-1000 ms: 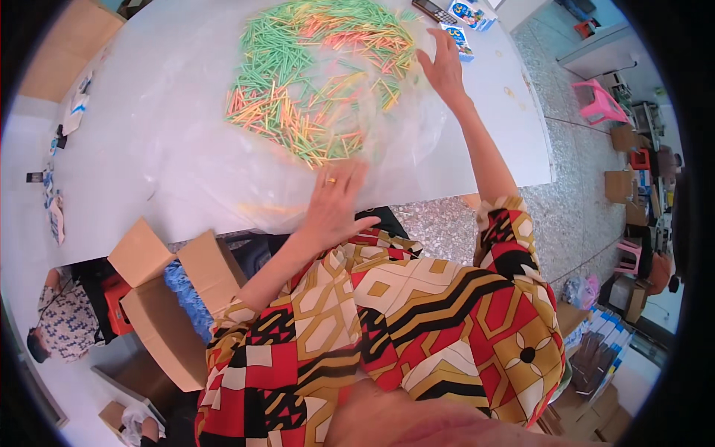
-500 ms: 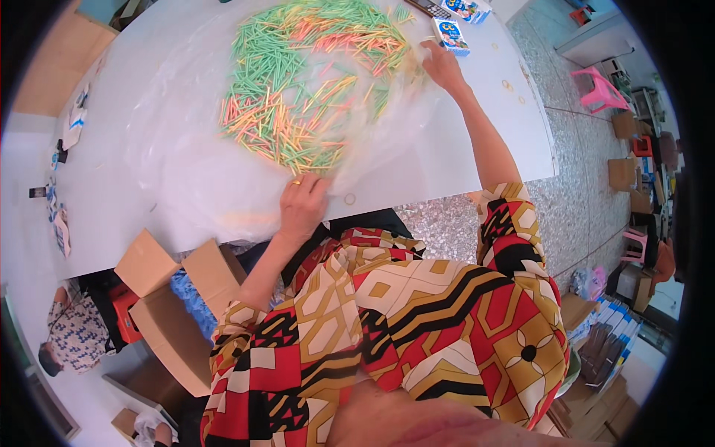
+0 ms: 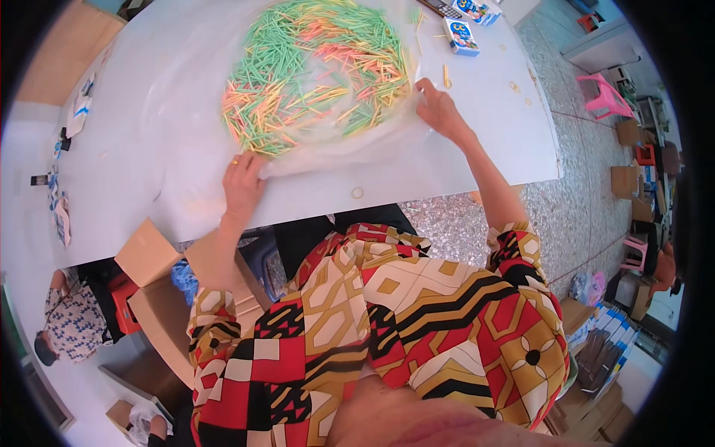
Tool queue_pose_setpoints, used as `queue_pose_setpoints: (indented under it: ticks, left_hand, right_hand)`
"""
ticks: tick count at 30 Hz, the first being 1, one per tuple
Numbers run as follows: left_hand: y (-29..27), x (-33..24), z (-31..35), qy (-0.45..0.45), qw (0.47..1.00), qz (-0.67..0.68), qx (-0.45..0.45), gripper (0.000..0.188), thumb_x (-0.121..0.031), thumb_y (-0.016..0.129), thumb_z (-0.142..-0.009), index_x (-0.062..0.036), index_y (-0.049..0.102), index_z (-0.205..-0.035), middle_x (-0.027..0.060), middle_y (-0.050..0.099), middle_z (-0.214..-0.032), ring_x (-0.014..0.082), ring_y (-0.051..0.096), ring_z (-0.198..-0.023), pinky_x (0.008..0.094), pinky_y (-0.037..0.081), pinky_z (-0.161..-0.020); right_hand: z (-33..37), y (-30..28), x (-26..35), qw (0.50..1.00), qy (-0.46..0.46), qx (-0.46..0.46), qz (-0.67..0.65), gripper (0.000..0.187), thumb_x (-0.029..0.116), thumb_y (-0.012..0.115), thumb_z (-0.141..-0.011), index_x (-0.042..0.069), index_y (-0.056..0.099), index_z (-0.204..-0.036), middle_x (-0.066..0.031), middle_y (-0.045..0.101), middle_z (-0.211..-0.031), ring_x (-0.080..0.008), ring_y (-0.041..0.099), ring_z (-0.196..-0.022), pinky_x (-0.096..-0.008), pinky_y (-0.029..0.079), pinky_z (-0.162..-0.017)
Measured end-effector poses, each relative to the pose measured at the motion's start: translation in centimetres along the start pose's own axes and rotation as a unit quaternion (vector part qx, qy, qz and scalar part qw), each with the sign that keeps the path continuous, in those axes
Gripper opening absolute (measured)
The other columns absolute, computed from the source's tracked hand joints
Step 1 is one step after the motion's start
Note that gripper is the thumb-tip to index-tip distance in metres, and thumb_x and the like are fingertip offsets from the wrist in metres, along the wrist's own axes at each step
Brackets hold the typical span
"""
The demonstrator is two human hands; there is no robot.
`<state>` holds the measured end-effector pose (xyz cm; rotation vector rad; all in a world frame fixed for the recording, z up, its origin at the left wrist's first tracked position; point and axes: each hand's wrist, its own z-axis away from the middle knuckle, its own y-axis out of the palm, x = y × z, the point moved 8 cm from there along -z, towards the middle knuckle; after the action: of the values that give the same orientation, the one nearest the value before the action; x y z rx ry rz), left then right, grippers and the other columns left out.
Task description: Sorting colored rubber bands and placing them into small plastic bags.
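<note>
A large heap of thin green, yellow and pink sticks (image 3: 257,100) lies in or under clear plastic film (image 3: 320,158) on the white table. My left hand (image 3: 243,182), with a ring on one finger, is closed on the film's near edge, just below the heap's near left side. Closed in a pinch, my right hand (image 3: 439,113) grips the film at the heap's right. Whether the film is a bag or a sheet, I cannot tell. Beyond my right fingers lie a loose yellow stick (image 3: 445,71) and a rubber band (image 3: 447,83).
A blue-and-white packet (image 3: 462,39) stands at the table's far right, near a dark device with buttons (image 3: 441,7). Rubber bands (image 3: 515,88) lie on the right. An open cardboard box (image 3: 153,257) sits below the left table edge. A person (image 3: 74,316) is at far left.
My left hand has moved left along the film's near edge. My right hand has come slightly nearer. The film's near edge now stretches between both hands, and the loose yellow stick is uncovered.
</note>
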<state>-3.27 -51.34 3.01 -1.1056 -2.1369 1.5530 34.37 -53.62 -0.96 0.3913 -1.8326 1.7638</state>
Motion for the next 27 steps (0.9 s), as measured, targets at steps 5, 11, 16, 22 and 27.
queue_pose_setpoints:
  ticks: [5, 11, 16, 22, 27]
  left_hand:
    - [-0.6, 5.4, -1.0, -0.020, 0.999, -0.027, 0.035, 0.038, 0.004, 0.066, -0.056, -0.0085, 0.058, -0.091, 0.0083, 0.056, -0.097, 0.0296, 0.054, -0.087, 0.0375, 0.045, -0.074]
    - [-0.7, 10.8, -3.4, -0.004, 0.998, -0.056, 0.022, 0.038, 0.008, 0.060, -0.059, -0.0076, 0.058, -0.094, 0.0098, 0.056, -0.098, 0.0311, 0.054, -0.091, 0.0385, 0.045, -0.076]
    - [1.9, 13.3, -4.3, -0.032, 0.993, -0.110, 0.026, 0.041, 0.009, 0.055, -0.062, -0.0070, 0.059, -0.099, 0.0093, 0.058, -0.099, 0.0304, 0.055, -0.092, 0.0389, 0.044, -0.080]
    - [0.5, 17.8, -9.1, 0.011, 0.968, -0.242, 0.073, 0.041, 0.008, 0.054, -0.067, -0.0082, 0.057, -0.104, 0.0089, 0.058, -0.102, 0.0274, 0.054, -0.097, 0.0405, 0.042, -0.085]
    - [-2.9, 14.2, -8.6, 0.009, 0.960, -0.279, -0.006, 0.042, 0.007, 0.053, -0.069, -0.0081, 0.057, -0.109, 0.0106, 0.055, -0.110, 0.0277, 0.050, -0.109, 0.0395, 0.038, -0.093]
  right_hand:
    - [3.9, 2.9, 3.2, 0.996, -0.034, 0.032, -0.077, 0.033, 0.008, 0.050, -0.074, 0.006, 0.039, -0.105, -0.0224, 0.050, -0.061, -0.0400, 0.056, -0.062, -0.0462, 0.039, -0.056]
    - [7.3, 7.1, 7.8, 0.986, -0.016, 0.059, -0.154, 0.034, 0.011, 0.052, -0.074, 0.004, 0.040, -0.105, -0.0193, 0.050, -0.059, -0.0335, 0.054, -0.056, -0.0413, 0.040, -0.054]
    - [9.0, 11.8, 10.1, 0.972, -0.025, 0.092, -0.216, 0.037, 0.013, 0.055, -0.076, 0.002, 0.039, -0.109, -0.0191, 0.052, -0.065, -0.0328, 0.056, -0.061, -0.0410, 0.042, -0.055]
    - [3.2, 11.5, 17.2, 0.957, -0.131, -0.001, -0.258, 0.040, 0.015, 0.056, -0.078, 0.001, 0.043, -0.113, -0.0228, 0.056, -0.078, -0.0312, 0.058, -0.070, -0.0403, 0.045, -0.062]
    - [3.7, 9.5, 15.6, 0.946, -0.173, 0.080, -0.262, 0.045, 0.014, 0.060, -0.079, 0.002, 0.047, -0.121, -0.0115, 0.062, -0.085, -0.0244, 0.061, -0.074, -0.0341, 0.050, -0.069]
